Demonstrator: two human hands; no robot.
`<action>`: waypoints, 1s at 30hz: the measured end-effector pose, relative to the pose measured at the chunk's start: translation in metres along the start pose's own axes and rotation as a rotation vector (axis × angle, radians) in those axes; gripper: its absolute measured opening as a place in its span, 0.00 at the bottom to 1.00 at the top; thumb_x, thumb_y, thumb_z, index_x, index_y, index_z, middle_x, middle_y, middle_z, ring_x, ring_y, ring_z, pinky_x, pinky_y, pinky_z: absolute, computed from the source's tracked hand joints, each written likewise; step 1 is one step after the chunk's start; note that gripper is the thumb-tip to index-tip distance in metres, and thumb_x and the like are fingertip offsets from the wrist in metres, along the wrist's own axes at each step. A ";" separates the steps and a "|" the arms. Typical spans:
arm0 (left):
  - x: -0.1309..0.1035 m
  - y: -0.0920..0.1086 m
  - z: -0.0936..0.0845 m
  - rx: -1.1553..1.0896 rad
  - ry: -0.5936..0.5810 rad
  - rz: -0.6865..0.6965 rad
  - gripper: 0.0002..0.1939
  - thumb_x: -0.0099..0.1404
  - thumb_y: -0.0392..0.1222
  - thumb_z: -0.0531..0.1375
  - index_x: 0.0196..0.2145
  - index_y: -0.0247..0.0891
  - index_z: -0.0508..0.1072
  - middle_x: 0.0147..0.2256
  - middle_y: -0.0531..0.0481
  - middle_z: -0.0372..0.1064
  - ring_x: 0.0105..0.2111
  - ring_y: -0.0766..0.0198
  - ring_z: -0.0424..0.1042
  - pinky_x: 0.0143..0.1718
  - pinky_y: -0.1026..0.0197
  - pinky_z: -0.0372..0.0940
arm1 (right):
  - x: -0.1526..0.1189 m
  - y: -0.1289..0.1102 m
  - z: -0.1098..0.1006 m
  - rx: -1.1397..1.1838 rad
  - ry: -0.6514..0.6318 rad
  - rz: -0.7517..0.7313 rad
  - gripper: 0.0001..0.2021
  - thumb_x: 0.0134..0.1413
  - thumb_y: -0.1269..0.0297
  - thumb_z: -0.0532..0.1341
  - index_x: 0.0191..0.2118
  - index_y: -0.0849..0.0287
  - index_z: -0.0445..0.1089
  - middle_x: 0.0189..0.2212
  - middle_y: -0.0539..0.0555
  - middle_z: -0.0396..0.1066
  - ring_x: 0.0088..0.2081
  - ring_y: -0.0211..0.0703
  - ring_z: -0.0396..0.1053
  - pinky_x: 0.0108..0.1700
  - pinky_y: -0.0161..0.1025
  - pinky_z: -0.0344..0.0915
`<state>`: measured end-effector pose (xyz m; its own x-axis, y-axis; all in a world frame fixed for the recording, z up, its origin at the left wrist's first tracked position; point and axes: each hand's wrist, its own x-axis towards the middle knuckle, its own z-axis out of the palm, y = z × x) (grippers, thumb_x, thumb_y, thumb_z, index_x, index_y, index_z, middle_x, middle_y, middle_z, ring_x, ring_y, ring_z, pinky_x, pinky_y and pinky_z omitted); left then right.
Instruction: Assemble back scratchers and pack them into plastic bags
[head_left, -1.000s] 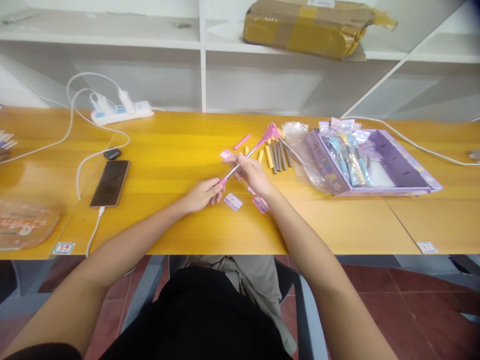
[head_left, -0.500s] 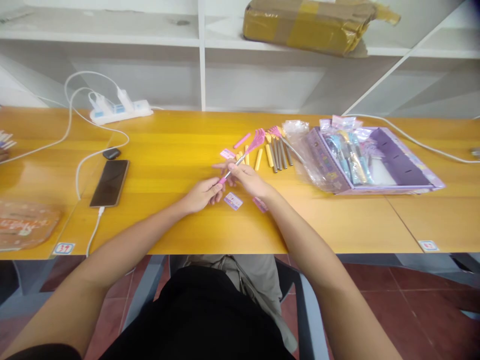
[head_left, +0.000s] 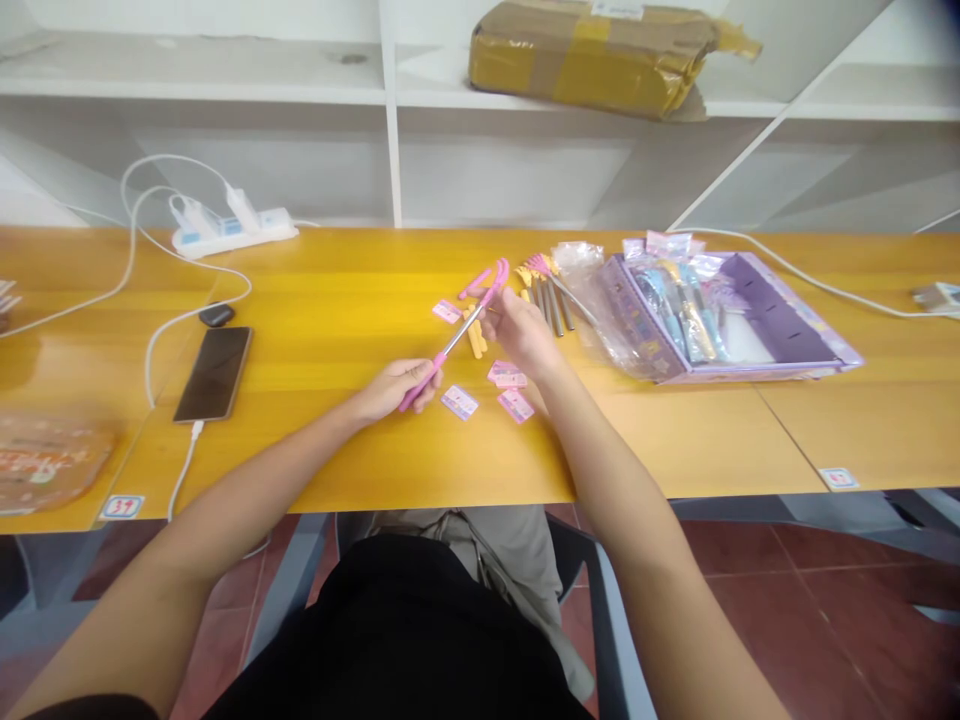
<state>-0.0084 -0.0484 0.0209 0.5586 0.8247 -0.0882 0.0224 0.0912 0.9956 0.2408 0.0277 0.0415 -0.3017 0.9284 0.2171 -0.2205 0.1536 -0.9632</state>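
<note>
A pink back scratcher (head_left: 454, 345) with a metal rod slants across the space between my hands. My left hand (head_left: 401, 388) is closed round its pink handle. At the upper end, my right hand (head_left: 521, 328) has its fingers round the rod just below the curved pink head, which shows edge-on; some of these fingers are hidden. Beneath the rod lie short yellow sticks (head_left: 475, 334), with a pink stick (head_left: 474, 283) behind. Small printed cards (head_left: 459, 402) are spread below my right hand. More scratchers with yellow and pink heads (head_left: 551, 295) lie to its right.
A purple box (head_left: 806, 290) with wrapped items stands at the right, clear plastic bags (head_left: 592, 300) beside it. On the left are a charging phone (head_left: 214, 374), a black earbud case (head_left: 217, 315), a power strip (head_left: 236, 232) and an orange pouch (head_left: 52, 455). A taped carton (head_left: 592, 55) sits on the shelf.
My hands have moved apart, and more of the metal rod shows between them. My right hand has shifted up towards the scratcher's head, which has turned edge-on. The view has swung slightly right.
</note>
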 end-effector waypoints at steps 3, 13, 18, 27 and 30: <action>0.000 0.003 0.000 0.051 -0.066 -0.020 0.29 0.75 0.70 0.56 0.36 0.39 0.70 0.20 0.56 0.64 0.18 0.69 0.60 0.24 0.64 0.57 | 0.003 0.009 0.006 0.087 0.076 -0.020 0.26 0.58 0.32 0.71 0.37 0.54 0.81 0.29 0.49 0.70 0.26 0.35 0.58 0.29 0.38 0.62; -0.003 0.009 0.008 0.195 -0.097 -0.073 0.29 0.79 0.68 0.50 0.37 0.39 0.68 0.21 0.58 0.61 0.20 0.69 0.60 0.22 0.67 0.54 | 0.001 0.007 0.012 0.238 0.069 -0.009 0.24 0.55 0.36 0.75 0.32 0.55 0.81 0.22 0.43 0.50 0.23 0.32 0.47 0.25 0.35 0.53; -0.007 0.009 0.012 0.187 -0.074 -0.101 0.27 0.79 0.68 0.51 0.35 0.41 0.63 0.23 0.59 0.54 0.22 0.68 0.63 0.21 0.67 0.55 | -0.001 0.008 0.019 0.138 0.078 0.019 0.28 0.59 0.32 0.71 0.28 0.55 0.78 0.22 0.45 0.52 0.23 0.33 0.49 0.24 0.37 0.53; -0.009 0.007 0.014 0.213 -0.055 -0.097 0.28 0.79 0.69 0.49 0.34 0.42 0.60 0.24 0.59 0.53 0.22 0.68 0.61 0.21 0.67 0.55 | -0.004 0.015 0.024 0.143 0.026 0.044 0.29 0.56 0.31 0.71 0.30 0.55 0.76 0.25 0.46 0.58 0.23 0.33 0.53 0.24 0.37 0.54; -0.009 0.008 0.015 0.218 -0.053 -0.096 0.28 0.78 0.70 0.49 0.33 0.42 0.59 0.23 0.59 0.53 0.22 0.67 0.61 0.20 0.66 0.56 | -0.005 0.015 0.027 0.139 0.026 0.059 0.30 0.54 0.29 0.71 0.29 0.55 0.76 0.25 0.46 0.58 0.23 0.33 0.53 0.23 0.36 0.54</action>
<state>-0.0008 -0.0631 0.0296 0.5877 0.7872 -0.1868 0.2530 0.0405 0.9666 0.2142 0.0164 0.0306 -0.2942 0.9431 0.1548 -0.3297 0.0519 -0.9426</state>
